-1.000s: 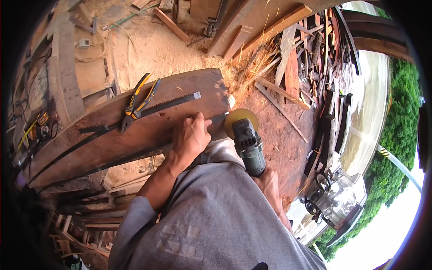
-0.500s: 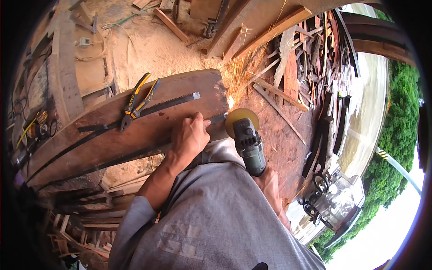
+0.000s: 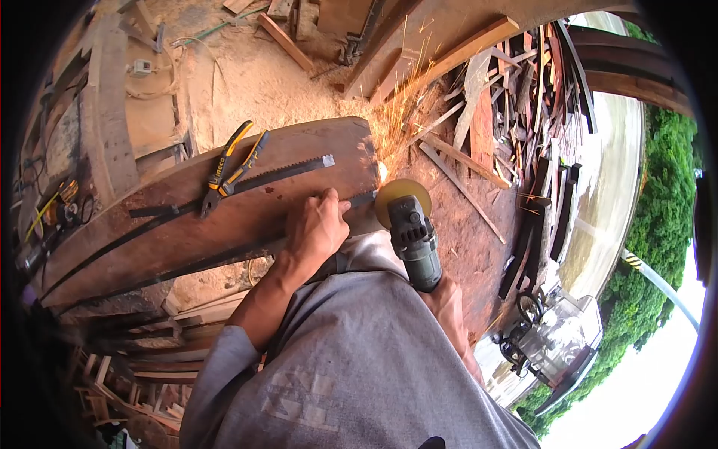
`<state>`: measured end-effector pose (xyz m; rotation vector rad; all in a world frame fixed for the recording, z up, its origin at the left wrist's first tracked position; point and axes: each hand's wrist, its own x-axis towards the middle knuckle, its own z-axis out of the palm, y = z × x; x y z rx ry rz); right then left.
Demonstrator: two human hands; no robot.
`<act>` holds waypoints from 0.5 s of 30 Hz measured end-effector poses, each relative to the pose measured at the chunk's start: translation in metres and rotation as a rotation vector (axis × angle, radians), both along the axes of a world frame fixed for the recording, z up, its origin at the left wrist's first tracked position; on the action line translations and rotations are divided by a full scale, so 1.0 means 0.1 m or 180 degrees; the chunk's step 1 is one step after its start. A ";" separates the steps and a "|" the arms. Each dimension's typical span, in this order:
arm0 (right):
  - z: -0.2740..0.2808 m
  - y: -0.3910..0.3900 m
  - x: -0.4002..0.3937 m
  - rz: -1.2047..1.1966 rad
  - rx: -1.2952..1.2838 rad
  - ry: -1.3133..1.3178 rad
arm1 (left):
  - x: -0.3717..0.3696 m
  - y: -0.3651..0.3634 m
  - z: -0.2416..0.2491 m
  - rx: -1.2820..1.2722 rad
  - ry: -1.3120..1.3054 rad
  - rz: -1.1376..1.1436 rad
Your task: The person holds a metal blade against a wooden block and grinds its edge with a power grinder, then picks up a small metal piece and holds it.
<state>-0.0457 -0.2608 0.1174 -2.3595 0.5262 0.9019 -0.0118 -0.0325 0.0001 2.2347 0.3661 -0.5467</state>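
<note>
My right hand (image 3: 446,297) grips the rear of an angle grinder (image 3: 415,251). Its yellowish disc (image 3: 407,198) meets the end of a dark metal blade strip (image 3: 363,198) at the wooden board's right end, and sparks fly up and away from there. With curled fingers, my left hand (image 3: 318,224) holds that strip down near its end, against the board (image 3: 172,243). Beyond the hand, a toothed saw blade length (image 3: 288,172) with a pale tip lies on the board. Yellow-and-black pliers (image 3: 230,168) rest there too, their jaws over the dark band.
Scrap wood strips (image 3: 479,112) are heaped at the upper right. A motorcycle (image 3: 550,337) stands at the lower right. Sawdust (image 3: 254,90) covers the ground beyond the board. More timber (image 3: 142,374) is stacked at the lower left.
Both hands and the grinder stay almost in place. The spray of sparks is wider and brighter, and the view has shifted very slightly.
</note>
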 end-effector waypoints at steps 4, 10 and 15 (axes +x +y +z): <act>-0.05 -0.05 0.01 0.0019 -0.0017 0.0143 | -0.01 -0.01 -0.02 -0.0032 0.0002 -0.0009; -0.11 -0.08 0.02 -0.0013 -0.0060 0.0152 | 0.00 0.01 -0.03 0.0007 0.0070 -0.0031; -0.04 -0.02 0.01 0.0011 -0.0166 0.0062 | 0.00 0.01 0.00 -0.0025 0.0048 -0.0013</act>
